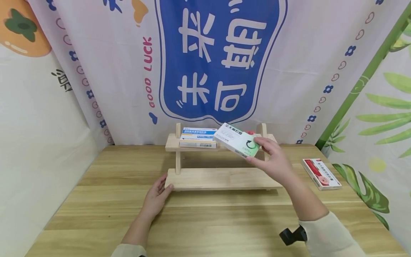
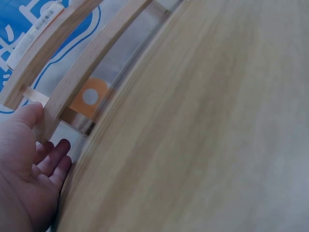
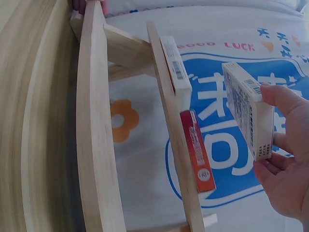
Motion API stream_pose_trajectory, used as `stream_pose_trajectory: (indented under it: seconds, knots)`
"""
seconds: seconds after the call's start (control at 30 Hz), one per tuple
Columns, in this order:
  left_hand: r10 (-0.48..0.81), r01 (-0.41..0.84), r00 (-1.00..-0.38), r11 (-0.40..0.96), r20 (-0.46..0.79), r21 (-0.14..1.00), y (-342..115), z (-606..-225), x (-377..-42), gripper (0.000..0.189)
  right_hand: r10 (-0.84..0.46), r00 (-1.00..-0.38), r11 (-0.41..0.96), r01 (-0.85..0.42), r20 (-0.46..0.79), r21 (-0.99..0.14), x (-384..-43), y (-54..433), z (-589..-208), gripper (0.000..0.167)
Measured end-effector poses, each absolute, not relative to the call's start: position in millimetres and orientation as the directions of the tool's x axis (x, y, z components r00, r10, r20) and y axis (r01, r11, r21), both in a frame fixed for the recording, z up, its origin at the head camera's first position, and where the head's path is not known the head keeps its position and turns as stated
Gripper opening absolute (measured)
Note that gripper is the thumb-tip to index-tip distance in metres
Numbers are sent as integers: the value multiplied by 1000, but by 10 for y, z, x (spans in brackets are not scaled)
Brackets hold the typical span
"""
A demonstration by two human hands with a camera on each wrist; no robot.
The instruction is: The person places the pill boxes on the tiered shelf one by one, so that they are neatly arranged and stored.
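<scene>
A two-tier wooden display rack [image 1: 221, 178] stands on the table. My left hand [image 1: 155, 200] grips the left end of its lower board, thumb at the front edge and fingers round the end. In my right hand [image 1: 274, 159] is a white and green medicine box [image 1: 234, 140], pinched at its right end and tilted in front of the upper board. A blue and white medicine box [image 1: 198, 137] lies on the upper board's left part. Beside it on that board is a red box [image 3: 198, 151], mostly hidden in the head view behind the held box.
A red and white medicine box [image 1: 322, 174] lies on the wood-grain table [image 1: 224, 221] to the right of the rack. Behind the rack hangs a printed cloth [image 1: 128, 89], with more printed cloth along both sides. A black strap piece [image 1: 293, 236] sticks out at the right cuff.
</scene>
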State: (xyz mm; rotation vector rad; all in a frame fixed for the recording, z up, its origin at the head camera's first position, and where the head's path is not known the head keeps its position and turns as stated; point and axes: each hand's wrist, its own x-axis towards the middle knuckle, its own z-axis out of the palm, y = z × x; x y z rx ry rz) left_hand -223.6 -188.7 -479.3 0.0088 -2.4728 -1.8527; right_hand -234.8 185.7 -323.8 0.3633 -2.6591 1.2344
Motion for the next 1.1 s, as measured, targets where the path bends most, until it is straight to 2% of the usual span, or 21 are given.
stream_pose_trajectory:
  seconds: [0.47, 1.1]
  knots:
    - [-35, 26, -999, 278, 37, 960, -1892, -4816, -2246, 59, -260, -946, 600, -314, 192, -736, -2311, 1489, -3493, 71]
    - [-31, 37, -998, 284, 47, 958, -1892, -4789, -2230, 59, -323, -935, 576, -319, 149, -753, -2372, 1276, -3961, 68]
